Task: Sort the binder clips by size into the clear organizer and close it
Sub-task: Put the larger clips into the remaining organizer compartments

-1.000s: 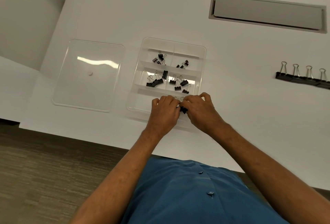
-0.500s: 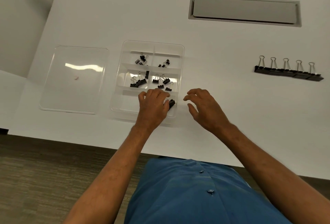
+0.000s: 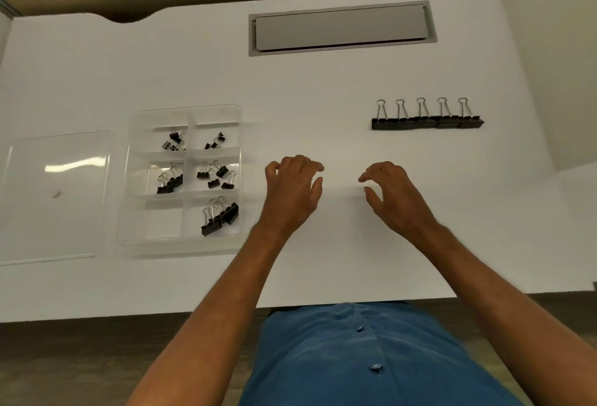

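Observation:
The clear organizer (image 3: 129, 179) lies open on the white table, left of both hands. Small black binder clips sit in its far and middle compartments, and a few larger clips (image 3: 219, 215) lie in the near right compartment. The near left compartment looks bare. Its clear lid (image 3: 55, 228) lies flat to the left of it. A row of several large black binder clips (image 3: 426, 121) stands at the right, beyond my right hand. My left hand (image 3: 292, 194) and my right hand (image 3: 395, 198) hover over bare table between organizer and row, fingers apart, holding nothing.
A grey cable hatch (image 3: 342, 29) is set into the table at the back. The table's front edge runs across near my body, with dark floor below. A white partition rises at the far right.
Both hands have left the organizer's near right compartment and moved right, letting go of the larger clips there. The view has turned right, so the organizer now sits further left.

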